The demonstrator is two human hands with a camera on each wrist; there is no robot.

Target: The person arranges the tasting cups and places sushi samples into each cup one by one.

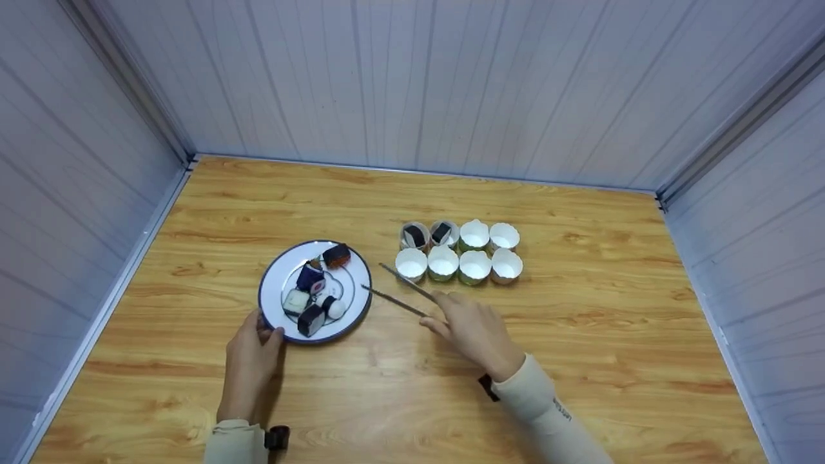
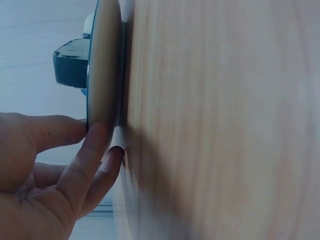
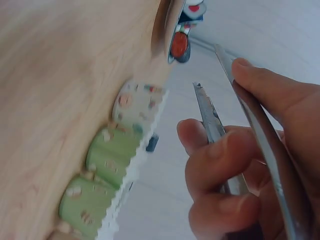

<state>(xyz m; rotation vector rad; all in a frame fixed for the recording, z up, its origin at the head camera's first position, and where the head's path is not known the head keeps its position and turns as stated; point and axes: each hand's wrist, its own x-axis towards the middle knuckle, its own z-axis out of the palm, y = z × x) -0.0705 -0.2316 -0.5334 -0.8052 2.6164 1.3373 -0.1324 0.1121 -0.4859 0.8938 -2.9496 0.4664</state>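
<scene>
My left hand (image 1: 251,351) pinches the near-left rim of a white, blue-edged plate (image 1: 273,280); in the left wrist view the thumb is at the rim and fingers (image 2: 82,172) reach beneath. Several sushi-like pieces sit on the plate: a dark one with orange (image 1: 336,256), a dark blue one (image 1: 309,278), a whitish block (image 1: 296,301), a black-wrapped one (image 1: 311,321) and a black-and-white one (image 1: 334,307). Between plate and cups, my right hand (image 1: 474,328) grips metal tongs (image 1: 410,283), their tips apart with nothing between them.
Right of the plate, several paper baking cups (image 1: 475,265) stand in two rows. Dark pieces lie in the two back-left cups, one (image 1: 414,236) and another (image 1: 441,232). Pale panel walls (image 1: 399,84) enclose the wooden table (image 1: 361,399) at the back and sides.
</scene>
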